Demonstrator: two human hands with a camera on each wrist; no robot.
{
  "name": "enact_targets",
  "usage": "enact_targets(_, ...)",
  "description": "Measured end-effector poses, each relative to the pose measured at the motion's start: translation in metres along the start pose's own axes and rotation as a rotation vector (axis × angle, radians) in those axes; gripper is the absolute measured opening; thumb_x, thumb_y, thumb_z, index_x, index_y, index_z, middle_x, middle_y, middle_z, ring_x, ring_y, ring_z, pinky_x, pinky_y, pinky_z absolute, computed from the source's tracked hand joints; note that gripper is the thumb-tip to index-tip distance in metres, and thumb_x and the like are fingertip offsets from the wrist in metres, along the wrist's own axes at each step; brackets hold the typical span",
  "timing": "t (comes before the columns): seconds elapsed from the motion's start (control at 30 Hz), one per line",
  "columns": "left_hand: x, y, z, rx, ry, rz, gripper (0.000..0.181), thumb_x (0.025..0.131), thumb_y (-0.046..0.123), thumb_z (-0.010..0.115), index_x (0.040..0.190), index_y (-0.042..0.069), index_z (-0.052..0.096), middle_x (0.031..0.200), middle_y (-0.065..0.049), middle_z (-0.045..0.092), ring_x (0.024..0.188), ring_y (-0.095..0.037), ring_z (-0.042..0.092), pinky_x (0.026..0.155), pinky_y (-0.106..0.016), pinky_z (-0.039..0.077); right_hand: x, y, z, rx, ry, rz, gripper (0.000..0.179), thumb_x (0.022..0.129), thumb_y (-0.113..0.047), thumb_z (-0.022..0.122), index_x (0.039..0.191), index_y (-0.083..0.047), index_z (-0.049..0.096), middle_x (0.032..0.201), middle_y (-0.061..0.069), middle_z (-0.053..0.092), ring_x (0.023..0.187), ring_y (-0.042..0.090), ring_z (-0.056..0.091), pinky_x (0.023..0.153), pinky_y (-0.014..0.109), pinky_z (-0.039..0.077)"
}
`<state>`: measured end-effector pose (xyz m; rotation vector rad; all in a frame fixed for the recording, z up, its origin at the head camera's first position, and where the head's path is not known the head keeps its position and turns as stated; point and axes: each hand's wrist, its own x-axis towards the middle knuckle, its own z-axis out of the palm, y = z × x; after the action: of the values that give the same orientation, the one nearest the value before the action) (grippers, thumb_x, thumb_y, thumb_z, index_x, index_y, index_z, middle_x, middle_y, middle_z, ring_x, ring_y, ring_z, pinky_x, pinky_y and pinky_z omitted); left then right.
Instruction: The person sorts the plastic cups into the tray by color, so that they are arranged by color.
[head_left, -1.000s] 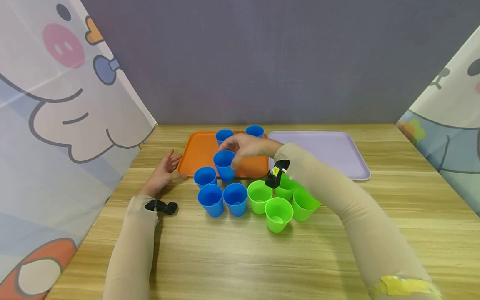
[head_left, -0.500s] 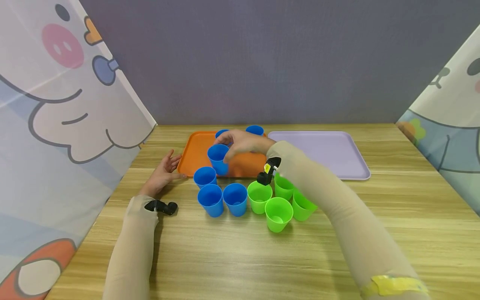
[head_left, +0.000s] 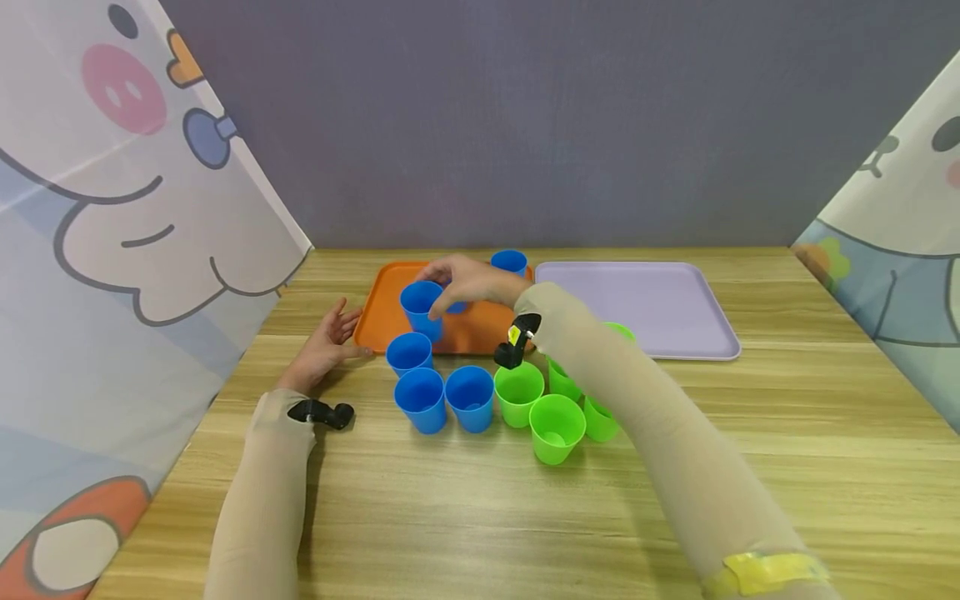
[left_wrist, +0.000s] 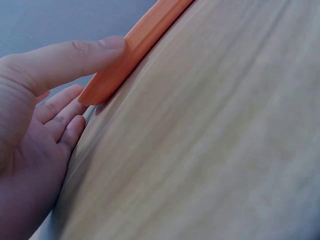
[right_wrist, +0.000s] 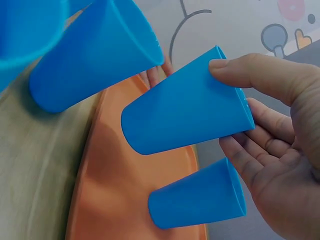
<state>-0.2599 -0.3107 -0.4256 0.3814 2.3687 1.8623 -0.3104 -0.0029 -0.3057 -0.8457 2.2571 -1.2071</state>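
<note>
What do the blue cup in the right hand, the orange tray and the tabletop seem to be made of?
Blue cup: probably plastic, smooth and satin, judging by its even colour and thin rim.
Orange tray: likely moulded plastic, smooth, given the rounded corners and raised edge.
Tabletop: pale wood grain, slight sheen; real wood or printed laminate, the view leaves open.

Blue cups (head_left: pixel 421 403): smooth plastic, soft sheen
Orange tray (head_left: pixel 384 312): smooth plastic
Green cups (head_left: pixel 555 445): smooth plastic, slightly translucent
Lilac tray (head_left: pixel 637 302): matt plastic
Table (head_left: pixel 450 517): wood-grained, faintly glossy
Sleeves (head_left: pixel 262 500): thin matt cloth
Back panel (head_left: pixel 487 125): matt, cloth-like
</note>
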Motion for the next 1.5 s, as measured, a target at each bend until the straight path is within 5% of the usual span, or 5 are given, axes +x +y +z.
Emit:
enact_targets(0.3,0.001,0.005,0.002,0.009,0.002,-0.059,0.113,0.084,-0.015,0.07,0.157,0.005,-0.013,0.161,-0.025,0.016,0.147,-0.042,0.02,0.119,-0.053,0.015,0.009,-0.002,0.004,0.01,0.057,-0.007,0.062,0.077,-0.012,0.085,0.133,-0.006,0.06,0.123,0.005,0.064,0.109,0.019,0.059,0.093,0.028,0.05)
enact_targets(0.73,0.002,0.004,0.002,-0.01,0.012,-0.05,0.11,0.083,-0.017,0.068,0.157,0.003,-0.01,0.161,-0.027,0.016,0.147,-0.042,0.019,0.119,-0.052,0.017,0.02,-0.002,0.018,-0.01,0.157,-0.014,0.058,0.079,-0.017,0.085,0.131,-0.004,0.061,0.123,0.007,0.065,0.107,0.019,0.06,0.092,0.028,0.05)
enact_targets(1.5,0.0,0.007,0.001,0.02,0.011,-0.074,0.112,0.085,-0.011,0.07,0.158,0.007,-0.012,0.162,-0.023,0.017,0.147,-0.04,0.019,0.119,-0.053,0.015,0.035,-0.002,0.046,-0.089,0.058,0.053,0.068,0.083,-0.023,0.083,0.141,-0.003,0.053,0.141,0.011,0.056,0.13,0.025,0.05,0.107,0.036,0.044)
